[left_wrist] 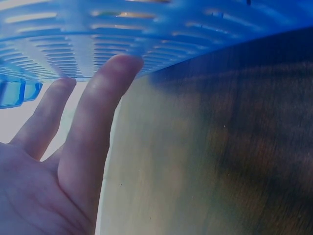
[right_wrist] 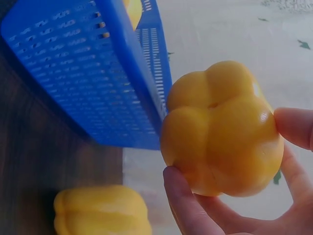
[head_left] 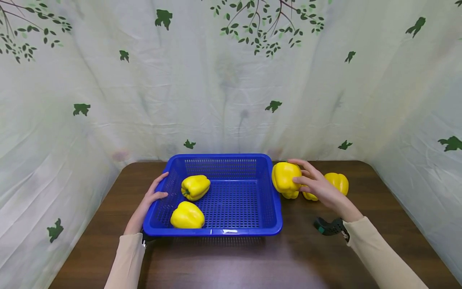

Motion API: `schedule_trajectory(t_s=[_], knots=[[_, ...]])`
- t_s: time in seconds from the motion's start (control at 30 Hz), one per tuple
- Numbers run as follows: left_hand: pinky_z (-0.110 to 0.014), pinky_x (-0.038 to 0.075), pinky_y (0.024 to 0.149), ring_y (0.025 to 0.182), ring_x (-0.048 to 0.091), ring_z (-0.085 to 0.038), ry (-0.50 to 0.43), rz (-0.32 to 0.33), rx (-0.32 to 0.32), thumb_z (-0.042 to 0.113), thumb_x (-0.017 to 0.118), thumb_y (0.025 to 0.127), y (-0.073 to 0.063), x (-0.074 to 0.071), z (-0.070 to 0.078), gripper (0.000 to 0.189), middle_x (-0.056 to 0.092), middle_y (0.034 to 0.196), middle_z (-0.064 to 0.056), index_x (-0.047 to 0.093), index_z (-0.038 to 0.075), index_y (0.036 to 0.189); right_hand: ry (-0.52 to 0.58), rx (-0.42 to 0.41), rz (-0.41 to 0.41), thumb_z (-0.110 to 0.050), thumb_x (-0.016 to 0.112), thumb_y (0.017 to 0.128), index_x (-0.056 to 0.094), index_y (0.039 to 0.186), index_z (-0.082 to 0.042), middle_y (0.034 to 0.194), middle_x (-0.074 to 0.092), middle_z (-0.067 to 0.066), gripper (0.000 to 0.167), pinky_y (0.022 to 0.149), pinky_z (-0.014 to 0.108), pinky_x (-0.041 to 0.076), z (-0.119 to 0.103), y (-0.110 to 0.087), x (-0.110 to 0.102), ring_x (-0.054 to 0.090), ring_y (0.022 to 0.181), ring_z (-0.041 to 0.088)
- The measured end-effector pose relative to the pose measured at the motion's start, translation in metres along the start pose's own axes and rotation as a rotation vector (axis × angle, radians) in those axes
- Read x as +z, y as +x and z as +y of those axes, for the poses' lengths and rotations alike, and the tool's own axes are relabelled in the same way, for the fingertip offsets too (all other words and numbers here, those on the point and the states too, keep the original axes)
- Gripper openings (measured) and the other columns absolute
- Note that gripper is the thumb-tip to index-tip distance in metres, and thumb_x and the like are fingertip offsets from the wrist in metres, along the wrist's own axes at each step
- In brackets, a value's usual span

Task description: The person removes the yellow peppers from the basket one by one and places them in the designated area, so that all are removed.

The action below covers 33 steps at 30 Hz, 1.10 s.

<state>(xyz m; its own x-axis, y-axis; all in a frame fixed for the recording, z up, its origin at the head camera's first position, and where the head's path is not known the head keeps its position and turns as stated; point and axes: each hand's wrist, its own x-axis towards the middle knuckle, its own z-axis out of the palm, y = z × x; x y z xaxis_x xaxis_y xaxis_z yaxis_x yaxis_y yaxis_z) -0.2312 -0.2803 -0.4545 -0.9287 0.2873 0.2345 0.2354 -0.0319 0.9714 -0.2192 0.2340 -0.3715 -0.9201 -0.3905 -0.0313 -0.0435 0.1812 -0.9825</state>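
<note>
My right hand (head_left: 321, 188) holds a yellow bell pepper (head_left: 285, 176) between thumb and fingers, raised beside the right rim of the blue basket (head_left: 277, 216). The right wrist view shows the lobed end of this held pepper (right_wrist: 222, 132). Two more yellow peppers lie in the left part of the basket, one farther back (head_left: 195, 187) and one nearer (head_left: 187, 215). At the basket's left side, my left hand (head_left: 146, 202) holds the rim. Its fingers (left_wrist: 98, 112) touch the slotted outer wall in the left wrist view.
Right of the basket, more yellow peppers lie on the brown table (head_left: 223, 265): one (head_left: 339, 182) beyond my right hand, others partly hidden under the held pepper and the hand. A dark strap (head_left: 329, 226) hangs at my right wrist. Leaf-printed white curtains (head_left: 223, 120) surround the table.
</note>
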Motion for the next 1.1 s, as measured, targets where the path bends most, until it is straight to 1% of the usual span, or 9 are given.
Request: schedule_trajectory(t_s=[0.2, 0.27, 0.4, 0.47, 0.53, 0.67, 0.77, 1.03, 1.1], knots=[[-0.019, 0.043, 0.088, 0.113, 0.048, -0.006, 0.004, 0.01, -0.018, -0.004, 0.04, 0.092, 0.0, 0.001, 0.001, 0.063, 0.032, 0.135, 0.001, 0.041, 0.032, 0.143, 0.003, 0.004, 0.014, -0.021, 0.055, 0.097, 0.032, 0.146, -0.019, 0.132, 0.039, 0.021, 0.054, 0.087, 0.04, 0.044, 0.007, -0.009, -0.007, 0.05, 0.105, 0.031], [-0.019, 0.043, 0.087, 0.112, 0.047, -0.005, 0.021, 0.019, -0.026, -0.004, 0.041, 0.092, 0.0, 0.001, 0.001, 0.063, 0.03, 0.137, -0.002, 0.041, 0.032, 0.143, 0.005, 0.001, 0.015, -0.02, 0.055, 0.098, 0.031, 0.146, -0.019, 0.132, 0.039, 0.022, 0.054, 0.088, 0.041, 0.044, 0.01, -0.011, -0.009, 0.051, 0.105, 0.03], [-0.017, 0.041, 0.087, 0.111, 0.046, -0.003, 0.067, 0.038, -0.047, -0.003, 0.043, 0.091, 0.0, 0.001, 0.003, 0.063, 0.025, 0.144, -0.016, 0.041, 0.033, 0.143, 0.004, 0.0, 0.013, -0.019, 0.054, 0.098, 0.031, 0.146, -0.018, 0.133, 0.038, 0.022, 0.053, 0.091, 0.048, 0.041, 0.014, -0.016, -0.012, 0.05, 0.106, 0.03], [-0.016, 0.04, 0.087, 0.112, 0.045, -0.003, 0.083, 0.044, -0.061, -0.003, 0.043, 0.091, 0.0, 0.001, 0.005, 0.064, 0.02, 0.146, -0.023, 0.04, 0.033, 0.144, 0.003, 0.0, 0.011, -0.019, 0.054, 0.098, 0.031, 0.146, -0.018, 0.132, 0.038, 0.023, 0.053, 0.091, 0.049, 0.041, 0.016, -0.018, -0.014, 0.05, 0.106, 0.029], [-0.016, 0.04, 0.088, 0.112, 0.043, -0.004, 0.091, 0.047, -0.085, -0.002, 0.043, 0.092, -0.001, 0.001, 0.006, 0.063, 0.016, 0.148, -0.026, 0.037, 0.03, 0.146, 0.003, -0.002, 0.007, -0.018, 0.053, 0.098, 0.031, 0.146, -0.018, 0.13, 0.039, 0.023, 0.053, 0.09, 0.049, 0.041, 0.018, -0.02, -0.015, 0.049, 0.105, 0.028], [-0.016, 0.04, 0.088, 0.113, 0.042, -0.005, 0.1, 0.047, -0.112, -0.001, 0.044, 0.093, -0.001, 0.001, 0.008, 0.063, 0.014, 0.15, -0.027, 0.033, 0.026, 0.149, 0.001, -0.003, -0.004, -0.018, 0.053, 0.098, 0.031, 0.146, -0.017, 0.133, 0.037, 0.023, 0.052, 0.09, 0.046, 0.041, 0.023, -0.024, -0.016, 0.049, 0.107, 0.027], [-0.016, 0.04, 0.088, 0.113, 0.043, -0.004, 0.103, 0.048, -0.109, -0.001, 0.044, 0.092, -0.001, 0.001, 0.008, 0.063, 0.014, 0.15, -0.026, 0.033, 0.024, 0.149, -0.008, 0.003, -0.005, -0.018, 0.053, 0.098, 0.031, 0.146, -0.016, 0.137, 0.035, 0.024, 0.052, 0.091, 0.042, 0.042, 0.028, -0.025, -0.016, 0.048, 0.11, 0.029], [-0.017, 0.041, 0.088, 0.115, 0.042, -0.006, 0.106, 0.048, -0.138, 0.003, 0.044, 0.095, -0.004, 0.002, 0.009, 0.062, 0.016, 0.151, -0.025, 0.028, 0.022, 0.151, -0.015, 0.031, -0.011, -0.018, 0.053, 0.098, 0.029, 0.146, -0.012, 0.149, 0.021, 0.021, 0.054, 0.09, 0.043, 0.043, 0.041, -0.025, -0.015, 0.044, 0.115, 0.033], [-0.017, 0.042, 0.088, 0.115, 0.042, -0.006, 0.11, 0.05, -0.146, 0.003, 0.044, 0.096, -0.004, 0.002, 0.009, 0.061, 0.016, 0.151, -0.025, 0.027, 0.021, 0.152, -0.011, 0.038, -0.014, -0.018, 0.053, 0.098, 0.03, 0.146, -0.012, 0.15, 0.02, 0.021, 0.054, 0.09, 0.043, 0.043, 0.044, -0.026, -0.014, 0.044, 0.115, 0.033]])
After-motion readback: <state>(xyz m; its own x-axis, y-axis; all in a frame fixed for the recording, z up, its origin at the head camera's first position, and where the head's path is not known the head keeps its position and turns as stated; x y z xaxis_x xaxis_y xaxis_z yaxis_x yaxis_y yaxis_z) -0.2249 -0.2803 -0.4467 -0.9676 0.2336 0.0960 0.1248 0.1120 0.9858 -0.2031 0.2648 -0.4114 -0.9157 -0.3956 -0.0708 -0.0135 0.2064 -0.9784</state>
